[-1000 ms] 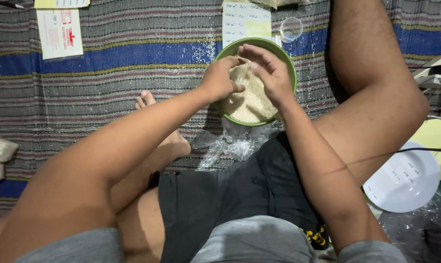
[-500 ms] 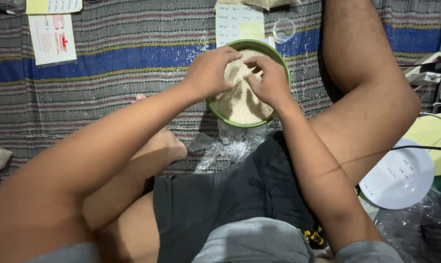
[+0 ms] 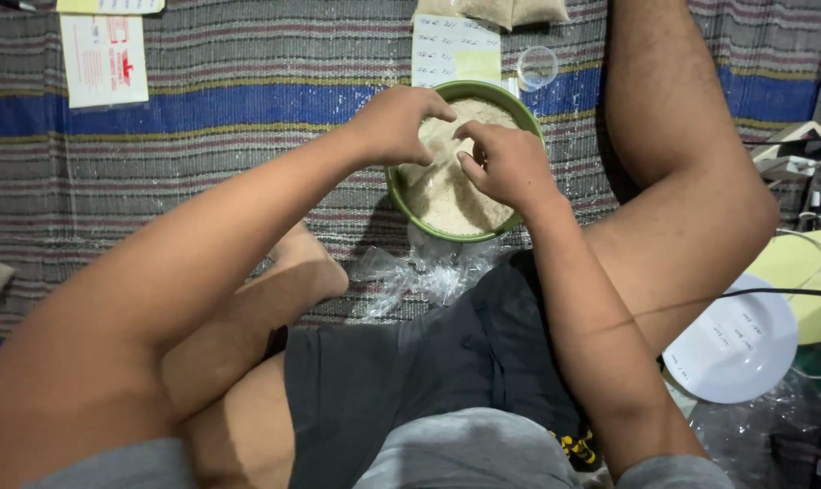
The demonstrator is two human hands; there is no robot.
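Observation:
A green bowl (image 3: 401, 195) heaped with pale white grain (image 3: 446, 195) stands on the striped mat between my legs. Both of my hands are over it. My left hand (image 3: 397, 122) reaches in from the left with its fingers curled and pinched at the top of the heap. My right hand (image 3: 510, 167) comes in from the right, its fingertips pinched close to the left ones. They seem to grip the mouth of a thin clear bag around the grain, though the film is hard to make out.
Crumpled clear plastic (image 3: 428, 272) lies in front of the bowl. A small clear cup (image 3: 537, 65), a paper sheet (image 3: 454, 50) and filled grain bags (image 3: 510, 9) lie behind it. A white plate (image 3: 732, 349), yellow paper and cables are at the right. A printed sheet (image 3: 104, 59) lies far left.
Both hands have shifted within the bowl and drawn their fingertips closer together over the grain. The camera has moved slightly, so the bowl sits a little lower in view.

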